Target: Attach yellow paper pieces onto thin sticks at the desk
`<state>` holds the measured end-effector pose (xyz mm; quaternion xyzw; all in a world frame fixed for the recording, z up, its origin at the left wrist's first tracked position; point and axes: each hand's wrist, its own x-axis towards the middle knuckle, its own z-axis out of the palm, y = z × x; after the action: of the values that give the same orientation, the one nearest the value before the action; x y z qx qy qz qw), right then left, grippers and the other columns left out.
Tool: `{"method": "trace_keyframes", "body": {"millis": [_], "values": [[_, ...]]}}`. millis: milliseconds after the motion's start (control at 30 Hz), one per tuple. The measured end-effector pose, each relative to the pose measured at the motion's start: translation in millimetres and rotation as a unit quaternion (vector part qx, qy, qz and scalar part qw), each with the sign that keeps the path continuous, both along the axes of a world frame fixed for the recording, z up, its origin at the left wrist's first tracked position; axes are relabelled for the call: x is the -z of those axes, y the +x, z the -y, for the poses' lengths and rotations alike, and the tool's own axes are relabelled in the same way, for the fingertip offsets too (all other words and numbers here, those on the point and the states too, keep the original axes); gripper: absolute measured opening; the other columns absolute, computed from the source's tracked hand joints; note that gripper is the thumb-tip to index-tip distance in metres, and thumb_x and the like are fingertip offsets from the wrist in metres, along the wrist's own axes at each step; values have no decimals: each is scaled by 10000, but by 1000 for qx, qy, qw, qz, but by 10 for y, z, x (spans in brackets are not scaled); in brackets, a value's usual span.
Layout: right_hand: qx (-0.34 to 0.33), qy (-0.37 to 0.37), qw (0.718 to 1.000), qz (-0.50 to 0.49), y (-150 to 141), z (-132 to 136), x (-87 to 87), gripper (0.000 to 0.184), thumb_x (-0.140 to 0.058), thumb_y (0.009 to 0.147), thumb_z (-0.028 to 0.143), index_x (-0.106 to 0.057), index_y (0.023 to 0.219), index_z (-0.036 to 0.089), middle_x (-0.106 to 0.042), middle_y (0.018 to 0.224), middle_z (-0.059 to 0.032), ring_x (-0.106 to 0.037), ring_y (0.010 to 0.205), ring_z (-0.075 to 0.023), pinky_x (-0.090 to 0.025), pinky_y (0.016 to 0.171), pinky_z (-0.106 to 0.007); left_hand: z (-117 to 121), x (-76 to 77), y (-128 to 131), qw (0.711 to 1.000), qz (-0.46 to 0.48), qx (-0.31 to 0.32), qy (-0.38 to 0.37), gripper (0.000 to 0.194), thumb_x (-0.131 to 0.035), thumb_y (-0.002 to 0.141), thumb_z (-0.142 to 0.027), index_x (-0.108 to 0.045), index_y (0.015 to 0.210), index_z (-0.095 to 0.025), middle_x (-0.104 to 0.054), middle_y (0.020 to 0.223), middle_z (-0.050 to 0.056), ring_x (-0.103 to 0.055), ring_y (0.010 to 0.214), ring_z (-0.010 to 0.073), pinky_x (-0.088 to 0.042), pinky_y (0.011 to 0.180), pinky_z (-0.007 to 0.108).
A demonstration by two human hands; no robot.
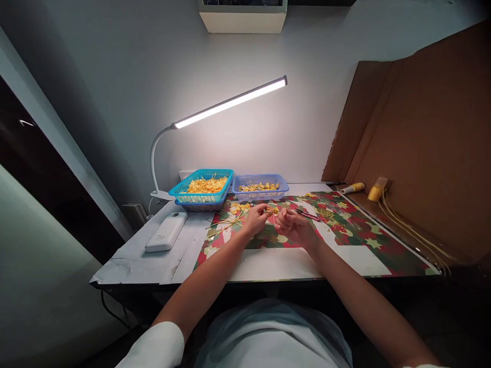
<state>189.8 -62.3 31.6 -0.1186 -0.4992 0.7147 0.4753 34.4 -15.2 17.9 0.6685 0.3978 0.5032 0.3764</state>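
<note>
My left hand pinches a small yellow ribbon-like piece above the patterned sheet. Close beside it, my right hand has its fingers curled together near a thin strand; what they grip is too small to make out. Yellow bow-like pieces lie just beyond my left hand. Thin green-gold strands spread over the sheet to its left. A slim tool with a pink handle rests behind my right hand.
A teal basket heaped with yellow pieces and a purple basket stand at the back. On the left are a white power bank and a lit lamp. Yellow thread spools and cardboard border the right side.
</note>
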Motion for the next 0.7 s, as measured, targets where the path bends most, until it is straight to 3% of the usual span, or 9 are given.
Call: {"method": "trace_keyframes", "body": {"millis": [133,300,500,700], "values": [[26,-53,998,27,-26,-8,37,318,-687,721,307,-415,592,205,-277,552,59,-285,509,-87,-415,589,-264,5,-65,3,991,108,30,-75,287,-665,633,-429,-582,692,-161,-529,628,-18,-403,584,89,-321,576,231],[117,-108,987,6,54,-148,121,412,-726,692,302,-343,572,210,-234,531,71,-234,476,-72,-382,480,-229,-51,-113,-85,968,194,54,-147,317,-724,555,-387,-529,661,-160,-540,663,-17,-349,545,55,-267,530,217],[185,-186,964,-42,161,-341,198,459,-778,602,210,-321,570,202,-227,460,104,-183,420,-35,-296,384,-182,-36,-157,-154,950,187,155,-196,329,-747,563,-334,-484,655,-159,-461,627,-44,-361,542,42,-273,545,203],[262,-146,953,-48,220,-440,240,480,-776,632,286,-305,577,211,-213,433,112,-204,393,-38,-286,367,-201,14,-203,-199,949,128,198,-208,278,-732,603,-325,-529,678,-150,-533,723,-8,-447,641,68,-309,595,211]]}}
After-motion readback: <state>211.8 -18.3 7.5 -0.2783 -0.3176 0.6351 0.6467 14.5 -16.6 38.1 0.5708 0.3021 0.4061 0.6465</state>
